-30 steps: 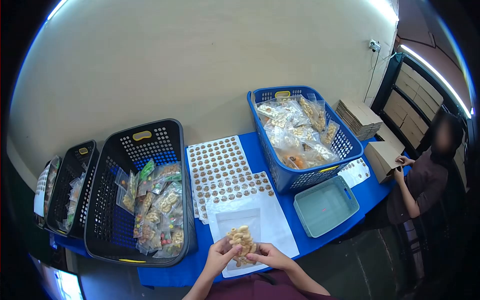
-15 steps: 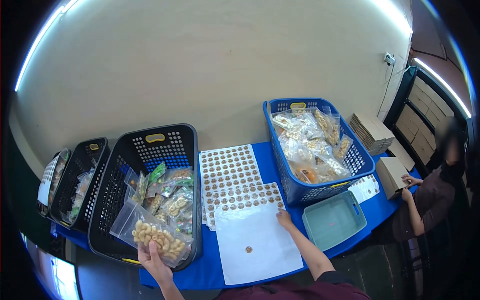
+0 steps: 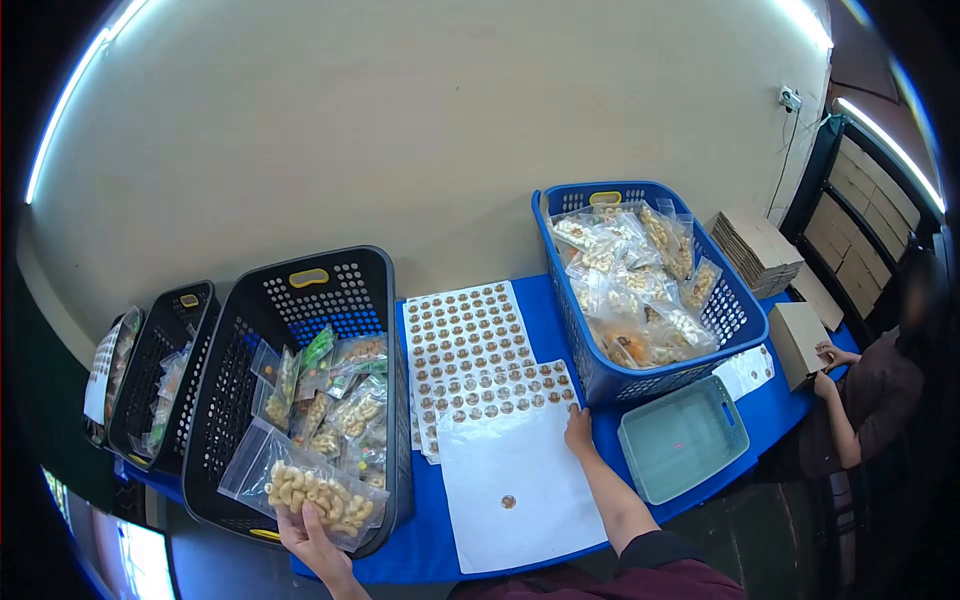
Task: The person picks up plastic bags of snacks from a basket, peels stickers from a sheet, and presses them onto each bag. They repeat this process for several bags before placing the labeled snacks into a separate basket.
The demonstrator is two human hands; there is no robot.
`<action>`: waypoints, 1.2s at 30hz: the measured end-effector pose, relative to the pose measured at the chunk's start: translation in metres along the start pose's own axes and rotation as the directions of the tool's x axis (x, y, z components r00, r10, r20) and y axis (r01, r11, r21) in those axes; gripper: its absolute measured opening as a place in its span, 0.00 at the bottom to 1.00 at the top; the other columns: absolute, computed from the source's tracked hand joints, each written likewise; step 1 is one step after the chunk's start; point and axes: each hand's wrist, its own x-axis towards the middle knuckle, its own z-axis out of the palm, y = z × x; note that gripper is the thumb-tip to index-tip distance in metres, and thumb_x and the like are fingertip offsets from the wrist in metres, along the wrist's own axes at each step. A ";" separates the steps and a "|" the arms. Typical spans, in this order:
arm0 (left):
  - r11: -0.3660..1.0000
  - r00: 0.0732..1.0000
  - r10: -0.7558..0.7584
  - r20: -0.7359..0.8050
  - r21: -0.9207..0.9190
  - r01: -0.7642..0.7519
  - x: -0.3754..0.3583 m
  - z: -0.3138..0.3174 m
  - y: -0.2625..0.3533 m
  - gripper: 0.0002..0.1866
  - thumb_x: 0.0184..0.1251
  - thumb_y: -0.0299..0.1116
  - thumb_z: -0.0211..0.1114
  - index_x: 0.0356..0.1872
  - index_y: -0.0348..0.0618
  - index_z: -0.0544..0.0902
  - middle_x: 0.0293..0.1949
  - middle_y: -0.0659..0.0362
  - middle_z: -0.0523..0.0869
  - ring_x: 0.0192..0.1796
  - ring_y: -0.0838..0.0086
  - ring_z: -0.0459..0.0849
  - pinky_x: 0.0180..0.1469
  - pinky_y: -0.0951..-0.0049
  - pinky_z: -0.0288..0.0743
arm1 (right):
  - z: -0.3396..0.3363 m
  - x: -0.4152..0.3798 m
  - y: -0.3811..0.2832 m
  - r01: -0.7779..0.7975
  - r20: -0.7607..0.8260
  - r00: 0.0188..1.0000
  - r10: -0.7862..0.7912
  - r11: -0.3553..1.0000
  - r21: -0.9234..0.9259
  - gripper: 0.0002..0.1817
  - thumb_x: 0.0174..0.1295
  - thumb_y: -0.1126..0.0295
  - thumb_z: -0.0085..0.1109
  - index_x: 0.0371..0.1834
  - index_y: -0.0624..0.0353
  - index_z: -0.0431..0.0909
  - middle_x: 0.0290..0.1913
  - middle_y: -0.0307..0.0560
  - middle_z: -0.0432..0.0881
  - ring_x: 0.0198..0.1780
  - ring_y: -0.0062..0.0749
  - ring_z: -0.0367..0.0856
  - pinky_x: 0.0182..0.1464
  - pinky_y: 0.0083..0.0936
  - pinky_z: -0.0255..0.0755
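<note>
My left hand (image 3: 312,543) grips a clear zip bag of pale ring-shaped snacks (image 3: 315,494) at its lower edge, over the front of a black basket (image 3: 205,470) that holds more snack bags. My right hand (image 3: 579,430) is at the right edge of a sticker sheet (image 3: 520,490), by its last rows of round stickers. Its fingers look pinched together, but what they hold is too small to make out. One lone sticker (image 3: 508,502) sits on the sheet's bare lower part. Another sticker sheet (image 3: 465,330) lies behind it.
A blue basket (image 3: 640,385) full of snack bags stands at the right, with a green tray (image 3: 683,440) before it. Two more dark baskets (image 3: 150,380) are at the far left. A person (image 3: 875,400) at the right handles a cardboard box (image 3: 798,345) near stacked cardboard (image 3: 755,255).
My right hand has moved slightly up along the sheet's edge, its fingers closer to the stickers. The left hand keeps the bag over the basket. The view has shifted a little.
</note>
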 end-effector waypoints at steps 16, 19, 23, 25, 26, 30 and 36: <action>0.996 0.999 -0.031 0.034 -0.087 0.034 0.004 -0.007 0.003 0.12 0.55 0.23 0.57 0.41 0.31 0.71 0.35 0.60 0.77 0.36 0.83 0.75 0.37 0.84 0.69 | -0.025 -0.051 -0.026 0.374 0.005 0.926 -0.379 0.911 -0.174 0.17 0.47 0.82 0.42 0.43 0.63 0.68 0.51 0.53 0.66 0.48 0.46 0.63 0.49 0.38 0.60; 0.998 0.998 -0.002 0.058 -0.063 0.006 0.005 -0.007 0.004 0.12 0.55 0.23 0.57 0.41 0.30 0.71 0.36 0.59 0.77 0.37 0.82 0.75 0.39 0.83 0.69 | -0.031 -0.059 -0.029 0.397 0.023 0.917 -0.399 0.902 -0.170 0.16 0.44 0.81 0.46 0.40 0.63 0.69 0.48 0.51 0.68 0.46 0.44 0.64 0.48 0.37 0.60; 0.995 0.999 -0.016 0.047 -0.099 0.021 0.002 -0.005 0.007 0.12 0.55 0.24 0.57 0.41 0.29 0.72 0.36 0.59 0.77 0.38 0.82 0.74 0.40 0.83 0.68 | -0.055 -0.072 -0.033 0.274 0.023 0.961 -0.276 0.959 0.069 0.13 0.41 0.80 0.54 0.34 0.63 0.68 0.36 0.47 0.73 0.39 0.37 0.69 0.44 0.32 0.63; 0.990 0.999 -0.013 0.039 -0.137 0.019 0.002 -0.005 0.005 0.12 0.55 0.24 0.57 0.40 0.30 0.72 0.36 0.59 0.77 0.38 0.82 0.74 0.40 0.83 0.68 | -0.058 -0.075 -0.034 0.147 -0.009 0.988 -0.153 0.929 0.340 0.11 0.43 0.79 0.56 0.31 0.62 0.67 0.28 0.44 0.73 0.32 0.31 0.71 0.38 0.26 0.66; 0.993 1.000 0.013 0.028 -0.119 -0.010 0.002 -0.005 0.005 0.12 0.56 0.24 0.56 0.41 0.30 0.71 0.37 0.59 0.77 0.37 0.82 0.75 0.40 0.83 0.69 | -0.049 -0.079 -0.020 0.062 -0.002 0.997 -0.072 0.848 0.526 0.10 0.44 0.79 0.56 0.29 0.62 0.66 0.25 0.42 0.73 0.28 0.28 0.71 0.34 0.23 0.66; 0.993 0.999 0.019 -0.030 -0.112 -0.022 -0.002 -0.002 0.005 0.12 0.57 0.23 0.55 0.43 0.31 0.70 0.38 0.59 0.76 0.38 0.82 0.75 0.41 0.83 0.69 | -0.065 -0.110 -0.015 -0.123 0.141 0.990 0.024 0.637 0.761 0.08 0.47 0.78 0.57 0.30 0.63 0.69 0.21 0.39 0.72 0.22 0.20 0.71 0.26 0.13 0.65; 0.950 0.995 -0.103 -0.004 -0.298 0.097 -0.046 0.032 0.016 0.13 0.57 0.23 0.54 0.44 0.32 0.70 0.38 0.60 0.77 0.39 0.82 0.75 0.42 0.83 0.68 | -0.149 -0.139 -0.045 -0.462 0.520 0.854 -0.004 0.453 0.762 0.06 0.49 0.75 0.55 0.31 0.61 0.74 0.29 0.41 0.77 0.30 0.21 0.73 0.31 0.16 0.65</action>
